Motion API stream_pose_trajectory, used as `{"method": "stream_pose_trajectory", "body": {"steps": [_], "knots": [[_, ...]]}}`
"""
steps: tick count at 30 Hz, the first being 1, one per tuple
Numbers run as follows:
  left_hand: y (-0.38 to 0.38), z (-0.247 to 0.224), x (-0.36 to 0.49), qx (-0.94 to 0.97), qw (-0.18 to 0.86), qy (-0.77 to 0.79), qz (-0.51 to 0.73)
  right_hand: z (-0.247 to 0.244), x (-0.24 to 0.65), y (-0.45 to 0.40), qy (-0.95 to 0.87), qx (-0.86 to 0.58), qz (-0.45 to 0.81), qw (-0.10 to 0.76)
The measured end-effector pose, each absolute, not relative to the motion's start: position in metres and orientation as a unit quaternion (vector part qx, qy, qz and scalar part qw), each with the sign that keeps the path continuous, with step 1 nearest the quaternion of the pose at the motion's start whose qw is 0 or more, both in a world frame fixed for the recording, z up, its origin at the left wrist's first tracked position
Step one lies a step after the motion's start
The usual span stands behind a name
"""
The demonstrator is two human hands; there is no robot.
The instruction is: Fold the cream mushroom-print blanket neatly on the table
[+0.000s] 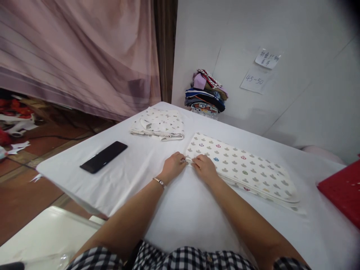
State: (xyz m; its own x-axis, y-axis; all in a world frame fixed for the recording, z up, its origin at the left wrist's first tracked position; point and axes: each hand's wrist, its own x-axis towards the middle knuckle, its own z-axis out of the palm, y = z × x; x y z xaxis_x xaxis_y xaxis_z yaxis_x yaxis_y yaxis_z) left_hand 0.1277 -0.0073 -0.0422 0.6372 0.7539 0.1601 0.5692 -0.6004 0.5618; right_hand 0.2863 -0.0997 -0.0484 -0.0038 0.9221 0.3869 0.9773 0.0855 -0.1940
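Note:
A long folded white cloth (244,165) with grey, red and blue prints lies on the right part of the white table. At its near left corner, my left hand (174,165) pinches the layered edge. Close beside it, my right hand (204,168) has its fingers closed on the same edge, a small gap from the left. The layers between the fingertips are partly hidden. Another folded white cloth (160,122) with small dark prints rests farther back to the left, touched by neither hand.
A black phone (104,156) lies on the left of the white table (135,168). Folded clothes (206,93) are stacked by the wall behind. A red object (341,191) is at the right edge, and a white surface (47,234) stands at lower left.

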Motion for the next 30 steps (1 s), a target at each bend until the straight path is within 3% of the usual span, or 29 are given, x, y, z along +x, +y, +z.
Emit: {"method": "stream_pose_trajectory", "body": {"steps": [14,30], "knots": [[-0.010,-0.035,0.131,0.839,0.255,0.447,0.178,-0.055,0.279,-0.092,-0.689,-0.671,-0.059,0.269],[-0.008,-0.034,0.125,0.816,0.325,0.431,0.205,-0.057,0.274,-0.090,-0.705,-0.676,-0.096,0.191]]}}
